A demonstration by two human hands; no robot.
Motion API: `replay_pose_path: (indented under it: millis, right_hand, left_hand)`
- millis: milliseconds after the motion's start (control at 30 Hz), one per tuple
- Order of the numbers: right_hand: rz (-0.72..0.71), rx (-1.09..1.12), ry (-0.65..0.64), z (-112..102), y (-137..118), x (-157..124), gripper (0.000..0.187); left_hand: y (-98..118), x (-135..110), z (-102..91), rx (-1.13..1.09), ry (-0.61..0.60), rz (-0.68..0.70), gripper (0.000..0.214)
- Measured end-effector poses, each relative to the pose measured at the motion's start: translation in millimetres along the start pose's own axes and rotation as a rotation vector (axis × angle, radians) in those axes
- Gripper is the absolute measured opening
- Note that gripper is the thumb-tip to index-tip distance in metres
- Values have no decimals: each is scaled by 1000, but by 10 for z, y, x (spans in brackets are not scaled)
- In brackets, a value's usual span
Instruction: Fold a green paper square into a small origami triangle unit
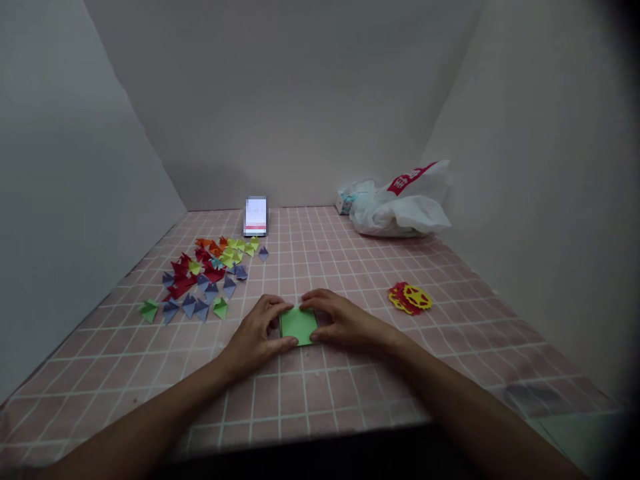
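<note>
A small green square of paper (299, 326) lies on the pink checked tablecloth in front of me, perhaps a stack; its thickness is hard to tell. My left hand (263, 328) grips its left side, with the thumb at the near corner and the fingers at the far corner. On the opposite side my right hand (337, 320) holds it the same way, thumb near and fingertips along the far edge. To the left spreads a group of small folded paper pieces in red (183, 277), purple (201, 309), yellow (233, 257), orange and green.
A lit phone (256, 217) stands upright at the back, its screen blurred. Red and yellow cut-out shapes (410, 298) lie to the right. Against the back right sit a white plastic bag (400, 210) and a small box (344, 202). Pale walls enclose the checked tablecloth (320, 250).
</note>
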State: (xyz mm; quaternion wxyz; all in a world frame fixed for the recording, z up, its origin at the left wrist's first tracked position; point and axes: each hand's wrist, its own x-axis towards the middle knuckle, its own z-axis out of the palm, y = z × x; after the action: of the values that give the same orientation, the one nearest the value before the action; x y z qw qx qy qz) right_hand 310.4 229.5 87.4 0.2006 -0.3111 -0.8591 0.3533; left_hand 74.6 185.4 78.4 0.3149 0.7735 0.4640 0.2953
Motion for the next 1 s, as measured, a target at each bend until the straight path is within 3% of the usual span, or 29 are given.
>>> replay_pose_path:
  millis: [100,300,467,1000]
  right_hand:
    - [-2,-53,-7,31,-21,-10,59]
    - [37,-94,-20,16,-79,-12,56]
    - [22,-104,-8,35,-59,-12,58]
    - [16,-134,0,42,-65,-15,58]
  left_hand:
    - [-13,-12,30,47,5,7,60]
    - [-36,-10,50,86,-10,27,49]
    - [-39,-9,51,112,0,29,57]
    - [-33,-7,45,112,-16,12,52]
